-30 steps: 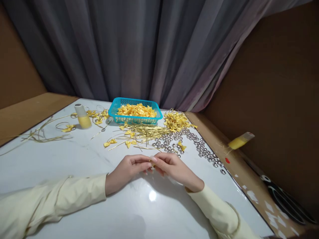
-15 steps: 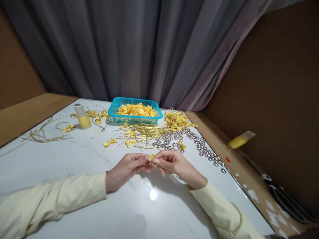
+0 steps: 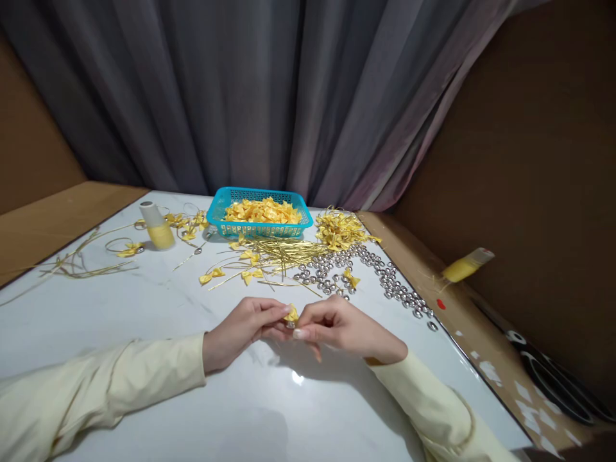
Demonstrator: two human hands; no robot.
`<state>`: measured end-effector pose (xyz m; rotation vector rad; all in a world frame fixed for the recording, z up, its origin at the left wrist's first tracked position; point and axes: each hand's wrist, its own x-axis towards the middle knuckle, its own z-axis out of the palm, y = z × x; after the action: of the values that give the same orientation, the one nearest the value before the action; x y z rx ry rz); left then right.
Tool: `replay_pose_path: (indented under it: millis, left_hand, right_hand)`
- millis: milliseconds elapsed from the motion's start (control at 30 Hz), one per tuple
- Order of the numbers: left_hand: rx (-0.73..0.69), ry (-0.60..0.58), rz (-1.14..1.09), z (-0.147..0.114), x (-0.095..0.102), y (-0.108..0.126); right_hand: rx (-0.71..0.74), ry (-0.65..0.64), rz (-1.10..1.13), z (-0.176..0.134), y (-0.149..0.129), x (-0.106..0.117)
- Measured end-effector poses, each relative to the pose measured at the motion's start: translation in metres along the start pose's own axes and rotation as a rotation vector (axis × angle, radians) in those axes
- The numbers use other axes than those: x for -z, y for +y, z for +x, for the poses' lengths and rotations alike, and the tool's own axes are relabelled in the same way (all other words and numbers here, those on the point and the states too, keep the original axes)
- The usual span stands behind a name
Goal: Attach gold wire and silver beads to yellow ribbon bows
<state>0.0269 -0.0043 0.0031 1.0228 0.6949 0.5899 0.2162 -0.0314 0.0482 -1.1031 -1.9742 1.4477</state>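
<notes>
My left hand [image 3: 248, 330] pinches a small yellow ribbon bow [image 3: 291, 312] between thumb and fingers, above the white table. A small silver bead [image 3: 290, 325] shows just under the bow. Close on the other side, my right hand [image 3: 339, 328] is closed, thumb against the forefinger. Whatever it pinches is too small to make out. Beyond the hands lie several loose yellow bows [image 3: 250, 276] and a bundle of gold wire ties [image 3: 283, 253].
A blue basket [image 3: 260, 230] full of yellow bows stands at the back. Beside it are a pile of tied bows [image 3: 339, 230] and scattered silver beads [image 3: 399, 285]. A thread spool [image 3: 158, 226] stands at left; another spool [image 3: 468, 265] and black scissors [image 3: 553, 378] lie at right.
My right hand has moved slightly right and down, its fingertips drawing away from the bow. The bow, still in my left hand, has tilted and shows more of its front.
</notes>
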Motion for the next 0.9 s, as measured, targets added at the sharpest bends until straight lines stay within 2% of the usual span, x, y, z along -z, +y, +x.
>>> replay_pose_path:
  millis: [133, 200, 300, 400, 533, 667, 900]
  left_hand:
    - [0.000, 0.107, -0.006, 0.001, -0.002, 0.000]
    - [-0.019, 0.143, 0.018, 0.001, -0.002, 0.000]
    - [-0.069, 0.180, 0.109, 0.001, -0.003, -0.001]
    - [-0.111, 0.181, 0.211, 0.000, -0.004, -0.002]
    - [-0.105, 0.082, 0.214, -0.003, -0.005, -0.003]
    - [-0.046, -0.013, 0.206, -0.004, -0.005, -0.004]
    - [-0.103, 0.026, 0.215, 0.000, -0.002, -0.005]
  right_hand:
    - [-0.111, 0.177, -0.232, -0.006, 0.001, 0.012]
    - [-0.125, 0.221, -0.325, -0.004, 0.004, 0.012]
    - [-0.147, 0.152, -0.314, 0.000, 0.009, 0.005]
    - [-0.174, 0.085, -0.195, 0.005, 0.011, -0.001]
    - [-0.165, 0.021, -0.033, 0.005, 0.012, 0.000]
    - [-0.147, 0.006, 0.015, 0.005, 0.012, 0.003]
    - [-0.172, 0.072, -0.051, 0.006, 0.014, 0.001]
